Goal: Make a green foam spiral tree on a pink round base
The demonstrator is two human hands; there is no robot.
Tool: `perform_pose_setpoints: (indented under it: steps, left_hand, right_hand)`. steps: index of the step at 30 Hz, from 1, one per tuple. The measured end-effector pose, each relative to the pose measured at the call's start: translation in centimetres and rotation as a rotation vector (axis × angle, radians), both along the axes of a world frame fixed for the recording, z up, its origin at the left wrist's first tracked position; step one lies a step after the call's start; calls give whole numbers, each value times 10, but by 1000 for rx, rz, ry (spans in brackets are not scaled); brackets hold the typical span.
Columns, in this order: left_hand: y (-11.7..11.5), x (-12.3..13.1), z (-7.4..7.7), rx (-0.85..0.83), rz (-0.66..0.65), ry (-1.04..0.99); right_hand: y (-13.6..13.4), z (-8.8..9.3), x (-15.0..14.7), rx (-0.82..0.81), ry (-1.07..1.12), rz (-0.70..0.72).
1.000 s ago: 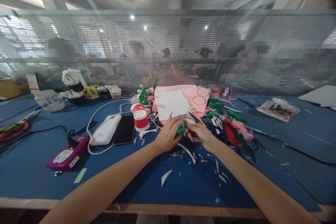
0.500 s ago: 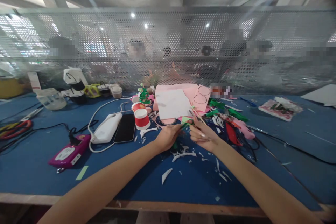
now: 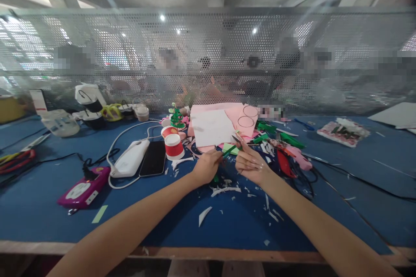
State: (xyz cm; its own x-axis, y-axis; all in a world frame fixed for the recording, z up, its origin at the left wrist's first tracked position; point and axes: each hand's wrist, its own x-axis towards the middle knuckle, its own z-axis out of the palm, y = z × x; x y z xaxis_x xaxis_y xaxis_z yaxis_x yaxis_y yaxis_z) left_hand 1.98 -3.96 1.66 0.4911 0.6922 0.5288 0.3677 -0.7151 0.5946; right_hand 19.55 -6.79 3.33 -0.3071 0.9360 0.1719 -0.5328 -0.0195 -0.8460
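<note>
In the head view my left hand (image 3: 208,166) is closed, pinching a narrow green strip (image 3: 229,151) that points up and right. My right hand (image 3: 251,164) is just beside it, fingers curled around a slim tool with a dark pointed tip (image 3: 235,139). Most of that tool is hidden by the fingers, so its exact kind does not show. Behind the strip lies a light green paper piece (image 3: 232,147). Past both hands a white sheet (image 3: 212,126) rests over pink paper (image 3: 247,130) with circles drawn on it.
White scraps (image 3: 227,190) litter the blue table (image 3: 156,225). To the left are red-and-white paper cups (image 3: 174,147), a phone (image 3: 152,159), a white power bank (image 3: 132,159), a purple power strip (image 3: 85,188) and scissors (image 3: 24,158). A small green tree-like figure (image 3: 177,117) stands behind.
The right hand's tool has turned so that its dark tip shows more clearly, and the green strip now stands out further from my left fingers. The view has shifted slightly.
</note>
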Motion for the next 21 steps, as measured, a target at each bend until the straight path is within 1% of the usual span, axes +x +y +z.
perform_pose_setpoints:
  steps: [3,7,10,15,17,19,21]
  left_hand:
    - [8,-5,-1,23,-12,-29]
    - [14,-11,0,116,-87,33]
    - [15,-11,2,149,-105,74]
    - [13,-8,2,175,-125,113]
    - [11,-6,2,132,-100,120]
    - [8,-5,3,60,-73,116]
    - [2,-3,6,-7,-82,99]
  right_hand:
    - [-1,0,1,-39,9,25]
    - [-3,0,3,-99,61,100]
    - [-3,-1,4,-134,105,174]
    - [0,-4,6,-82,230,316]
    - [2,-3,9,-71,300,314]
    - [4,0,13,-71,354,266]
    - [5,4,17,-81,362,212]
